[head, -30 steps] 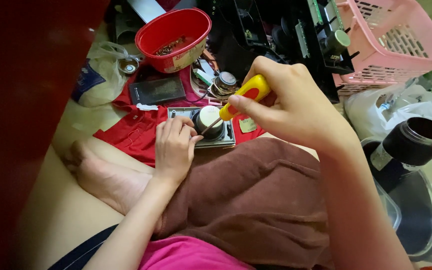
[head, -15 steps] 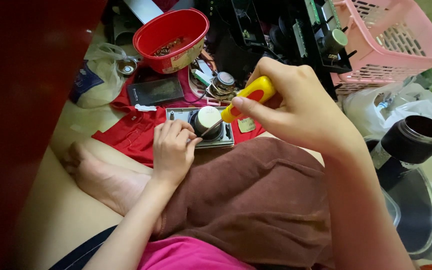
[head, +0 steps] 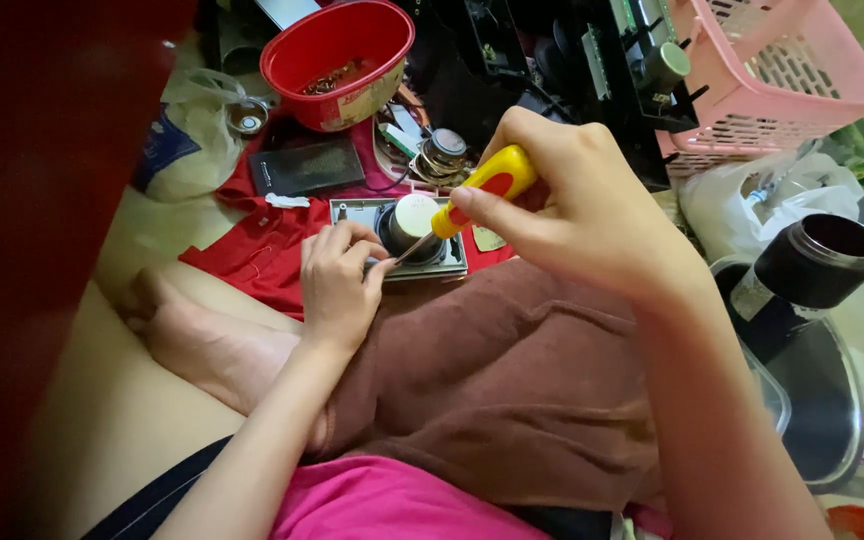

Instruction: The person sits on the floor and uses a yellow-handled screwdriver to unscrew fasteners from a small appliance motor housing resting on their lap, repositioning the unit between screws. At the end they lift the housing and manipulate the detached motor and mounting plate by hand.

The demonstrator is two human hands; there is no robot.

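Gripping yellow screwdriver point(head: 480, 190) tilted down, right hand point(head: 577, 215) clenched; left hand point(head: 337, 285) steadying speaker point(head: 407, 235).

top: pink shirt | lap: brown shorts | arms, feet: bare, no sleeves

The pale floor point(head: 142, 240) carries a red cloth point(head: 252, 262) under and beyond the hands, a white plastic bag point(head: 187, 150) left of them, and a pink basket point(head: 792, 80) beyond the right one.

Yellow-handled screwdriver point(head: 472, 195) tilted into square-framed speaker point(head: 407, 235) — on red cloth
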